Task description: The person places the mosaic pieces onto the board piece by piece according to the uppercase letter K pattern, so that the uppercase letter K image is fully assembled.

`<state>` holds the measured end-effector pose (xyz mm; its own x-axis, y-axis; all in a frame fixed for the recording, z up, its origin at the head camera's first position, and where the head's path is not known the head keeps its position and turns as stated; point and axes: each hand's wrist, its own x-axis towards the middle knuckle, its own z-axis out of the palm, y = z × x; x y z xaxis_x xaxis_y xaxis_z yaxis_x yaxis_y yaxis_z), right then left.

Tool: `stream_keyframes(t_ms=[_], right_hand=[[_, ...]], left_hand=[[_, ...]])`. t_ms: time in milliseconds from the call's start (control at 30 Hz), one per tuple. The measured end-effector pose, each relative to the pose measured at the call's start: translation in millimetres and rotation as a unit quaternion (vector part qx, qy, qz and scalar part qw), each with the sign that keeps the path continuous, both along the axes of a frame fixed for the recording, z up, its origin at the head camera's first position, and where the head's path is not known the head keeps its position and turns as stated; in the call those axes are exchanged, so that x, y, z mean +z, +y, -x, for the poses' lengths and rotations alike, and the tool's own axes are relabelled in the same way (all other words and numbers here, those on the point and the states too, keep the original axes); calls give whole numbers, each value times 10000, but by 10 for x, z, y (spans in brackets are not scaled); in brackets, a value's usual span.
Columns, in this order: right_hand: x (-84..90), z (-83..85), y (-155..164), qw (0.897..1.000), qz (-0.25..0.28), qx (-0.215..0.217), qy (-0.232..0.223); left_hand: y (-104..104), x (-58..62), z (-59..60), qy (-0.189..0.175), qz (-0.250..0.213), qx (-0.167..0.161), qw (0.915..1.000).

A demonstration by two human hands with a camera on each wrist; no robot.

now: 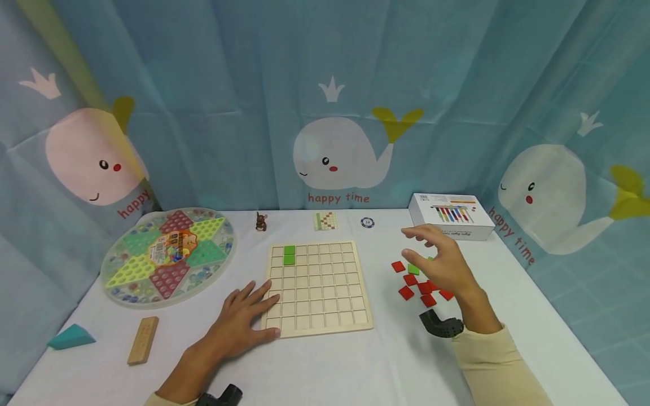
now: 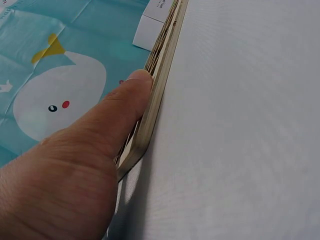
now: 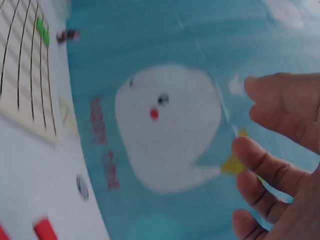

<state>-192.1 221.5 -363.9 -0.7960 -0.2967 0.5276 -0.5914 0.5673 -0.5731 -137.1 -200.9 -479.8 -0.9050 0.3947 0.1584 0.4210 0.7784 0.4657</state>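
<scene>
A wooden grid board (image 1: 319,287) lies mid-table with two green tiles (image 1: 289,255) in its top-left cells. My left hand (image 1: 244,318) lies flat on the cloth, fingers straight, touching the board's left edge (image 2: 150,117); the thumb (image 2: 107,112) presses along it. My right hand (image 1: 439,256) hovers with loosely spread fingers (image 3: 272,167) above a scatter of red tiles (image 1: 412,285) and a green tile (image 1: 413,269), holding nothing.
A round Chinese checkers set (image 1: 170,254) sits at the left, with a wooden block (image 1: 143,339) and a teal wedge (image 1: 71,336) near the front. A white box (image 1: 449,216), a poker chip (image 1: 368,223), a small card (image 1: 325,220) and a brown figurine (image 1: 261,221) line the back.
</scene>
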Motion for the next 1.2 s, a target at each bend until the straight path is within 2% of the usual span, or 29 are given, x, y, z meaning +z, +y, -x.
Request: stream_keyframes(t_ms=[300,567,667,767,900,1033,1200], right_hand=[[-227,72,502,9948,-111,-857,-548],[-483,192,807,9838,-126,-1195,-1329],[-563,222,903,9747,-146,-1423,-1719],[-620,243,978,9608,-241,-1637,-2225],[-693,294,1066,9454,-473,-1677,-2753],[-759,343,1128,9335,-713,-1716,-3067],[-807,369,1149,9234,-1134,-1818,-3185]], left_hand=[[-9,0,2,58,-50,-18,10000],[-7,5,-3,-18,-50,-4,10000],[-9,2,0,-7,-38,-15,10000],[-11,-4,1,0,-22,-17,10000],[-14,-7,1,8,-30,-20,10000],[-13,-6,2,22,-69,-29,10000],[-8,-8,6,31,-56,-29,10000]])
